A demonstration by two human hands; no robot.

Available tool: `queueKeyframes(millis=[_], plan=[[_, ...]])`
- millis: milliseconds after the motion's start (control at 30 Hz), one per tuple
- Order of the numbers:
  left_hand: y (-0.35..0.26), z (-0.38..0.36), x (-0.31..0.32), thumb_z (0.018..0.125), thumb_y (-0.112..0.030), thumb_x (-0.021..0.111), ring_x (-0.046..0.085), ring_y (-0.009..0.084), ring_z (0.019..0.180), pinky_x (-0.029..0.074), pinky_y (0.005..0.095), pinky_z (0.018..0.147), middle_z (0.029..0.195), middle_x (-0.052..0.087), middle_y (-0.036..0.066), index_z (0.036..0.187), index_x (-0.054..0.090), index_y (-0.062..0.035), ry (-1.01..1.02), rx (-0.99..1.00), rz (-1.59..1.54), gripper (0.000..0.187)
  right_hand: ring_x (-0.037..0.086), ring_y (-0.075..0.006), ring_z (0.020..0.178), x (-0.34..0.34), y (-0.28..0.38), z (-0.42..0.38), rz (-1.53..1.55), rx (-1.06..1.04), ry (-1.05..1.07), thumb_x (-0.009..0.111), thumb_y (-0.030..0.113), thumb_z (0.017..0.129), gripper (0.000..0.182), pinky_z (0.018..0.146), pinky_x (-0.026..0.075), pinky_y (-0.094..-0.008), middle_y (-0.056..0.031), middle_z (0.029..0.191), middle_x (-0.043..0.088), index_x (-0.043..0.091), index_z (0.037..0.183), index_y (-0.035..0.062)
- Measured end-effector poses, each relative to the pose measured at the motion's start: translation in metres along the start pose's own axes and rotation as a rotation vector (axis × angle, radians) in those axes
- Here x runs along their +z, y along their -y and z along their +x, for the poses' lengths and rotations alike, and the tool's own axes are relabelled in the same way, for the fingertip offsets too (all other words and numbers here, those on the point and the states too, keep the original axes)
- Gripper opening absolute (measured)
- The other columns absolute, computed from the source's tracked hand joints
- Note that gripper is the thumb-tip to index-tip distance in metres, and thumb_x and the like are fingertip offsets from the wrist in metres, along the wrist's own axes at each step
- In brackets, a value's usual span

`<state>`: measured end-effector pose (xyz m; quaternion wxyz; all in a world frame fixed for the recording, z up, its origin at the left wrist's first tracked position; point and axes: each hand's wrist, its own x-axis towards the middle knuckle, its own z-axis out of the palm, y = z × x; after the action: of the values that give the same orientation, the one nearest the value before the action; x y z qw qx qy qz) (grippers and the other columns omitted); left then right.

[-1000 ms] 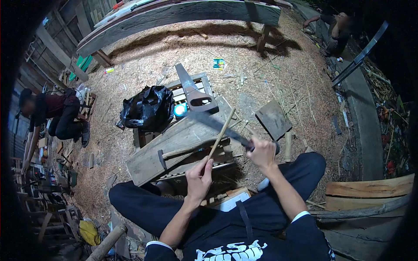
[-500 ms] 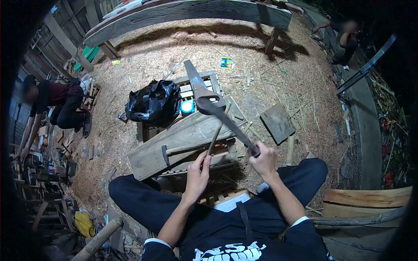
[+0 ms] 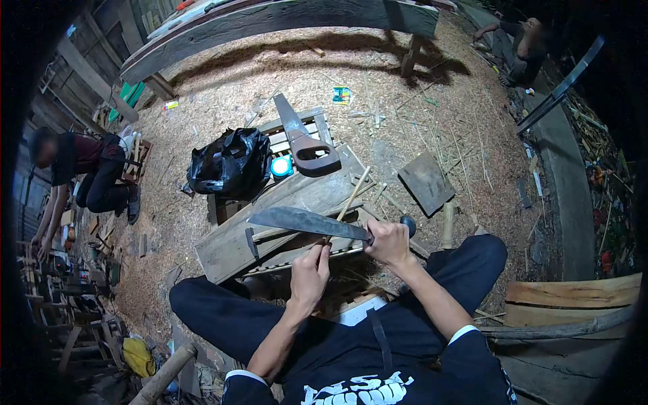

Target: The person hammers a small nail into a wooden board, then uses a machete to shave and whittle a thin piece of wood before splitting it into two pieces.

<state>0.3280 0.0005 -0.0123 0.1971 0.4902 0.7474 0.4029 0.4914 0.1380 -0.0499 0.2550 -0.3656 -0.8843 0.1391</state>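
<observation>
Right hand (image 3: 387, 241) grips long dark steel machete (image 3: 304, 221); left hand (image 3: 310, 273) pinches thin tan wooden stick (image 3: 354, 194) above weathered grey plank's (image 3: 219, 253) near edge. Shaving step, probably; blade contact unclear. Next stroke needs fingers clear.

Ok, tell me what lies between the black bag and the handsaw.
Head view: a round blue-and-white object lies between bag and handsaw, with pale slats beside it.
</observation>
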Motion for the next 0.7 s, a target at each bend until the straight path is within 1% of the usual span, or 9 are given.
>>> queueKeyframes(millis=[133,200,333,367,467,500,533,600,700], plan=[[0.002,-0.003,-0.004,0.098,-0.011,0.063,0.062,0.0467,0.071,0.045,0.0504,0.061,0.077,0.063,0.027,0.086,0.062,0.0051,-0.025,-0.019,-0.009,0.020,0.067,-0.0355,0.059,-0.003,0.006,-0.001,-0.050,-0.001,0.039,0.073,0.018,0.069,0.019,0.053,0.051,-0.0462,-0.0148,0.064,0.065,0.062,0.082,0.0096],[0.008,-0.006,0.000,0.098,-0.011,0.063,0.061,0.0469,0.071,0.044,0.0506,0.062,0.077,0.063,0.027,0.086,0.061,0.0052,-0.044,-0.015,-0.020,0.021,0.069,-0.0356,0.061,-0.006,0.018,-0.014,0.028,0.008,0.080,0.076,0.012,0.069,0.020,0.055,0.053,-0.0451,-0.0128,0.066,0.067,0.060,0.081,0.0104],[0.009,-0.005,0.001,0.097,-0.010,0.063,0.061,0.0468,0.072,0.045,0.0507,0.063,0.076,0.062,0.027,0.084,0.060,0.0054,-0.007,-0.019,-0.017,0.020,0.068,-0.0340,0.059,-0.009,-0.002,-0.003,0.007,0.003,0.082,0.077,0.012,0.068,0.021,0.056,0.053,-0.0457,-0.0120,0.064,0.065,0.061,0.082,0.0111],[0.004,-0.005,0.000,0.096,-0.009,0.063,0.061,0.0467,0.071,0.045,0.0508,0.063,0.075,0.061,0.027,0.084,0.059,0.0055,-0.022,-0.010,-0.033,0.020,0.068,-0.0307,0.057,-0.009,-0.009,-0.001,-0.062,-0.032,0.089,0.076,0.012,0.071,0.018,0.055,0.054,-0.0440,-0.0104,0.062,0.064,0.061,0.081,0.0121],[0.001,0.001,0.001,0.096,-0.008,0.063,0.062,0.0463,0.072,0.045,0.0504,0.063,0.075,0.061,0.027,0.084,0.060,0.0054,-0.039,-0.022,-0.067,0.018,0.068,-0.0296,0.056,-0.008,0.011,-0.006,-0.038,0.006,0.047,0.074,0.011,0.074,0.014,0.052,0.053,-0.0418,-0.0097,0.060,0.063,0.061,0.079,0.0121],[0.003,-0.001,0.005,0.097,-0.007,0.061,0.062,0.0457,0.071,0.045,0.0500,0.063,0.076,0.062,0.026,0.085,0.061,0.0058,-0.063,0.033,-0.070,0.018,0.067,-0.0305,0.055,-0.006,0.019,-0.011,-0.038,-0.002,0.059,0.074,0.011,0.074,0.014,0.052,0.052,-0.0422,-0.0103,0.059,0.062,0.060,0.077,0.0114],[0.006,-0.003,0.006,0.098,-0.005,0.061,0.060,0.0349,0.061,0.044,0.0392,0.058,0.074,0.060,0.025,0.094,0.064,0.0074,-0.032,0.037,-0.037,0.013,0.067,-0.0305,0.055,-0.005,0.016,-0.007,-0.034,0.002,0.052,0.074,0.011,0.074,0.014,0.052,0.052,-0.0422,-0.0103,0.059,0.062,0.060,0.077,0.0114],[0.002,-0.002,0.006,0.096,-0.004,0.062,0.062,0.0297,0.059,0.044,0.0386,0.056,0.073,0.062,0.024,0.096,0.067,0.0072,-0.066,0.040,-0.137,0.012,0.067,-0.0345,0.056,-0.006,0.002,0.003,0.013,0.087,0.108,0.075,0.011,0.071,0.017,0.055,0.052,-0.0463,-0.0132,0.061,0.063,0.058,0.076,0.0108],[0.004,0.004,0.014,0.096,-0.004,0.063,0.058,0.0246,0.053,0.042,0.0377,0.054,0.070,0.061,0.023,0.094,0.067,0.0083,-0.138,0.095,-0.201,0.013,0.067,-0.0339,0.055,-0.006,0.003,0.002,-0.065,0.030,0.033,0.073,0.010,0.073,0.017,0.053,0.051,-0.0460,-0.0144,0.060,0.062,0.057,0.073,0.0105]])
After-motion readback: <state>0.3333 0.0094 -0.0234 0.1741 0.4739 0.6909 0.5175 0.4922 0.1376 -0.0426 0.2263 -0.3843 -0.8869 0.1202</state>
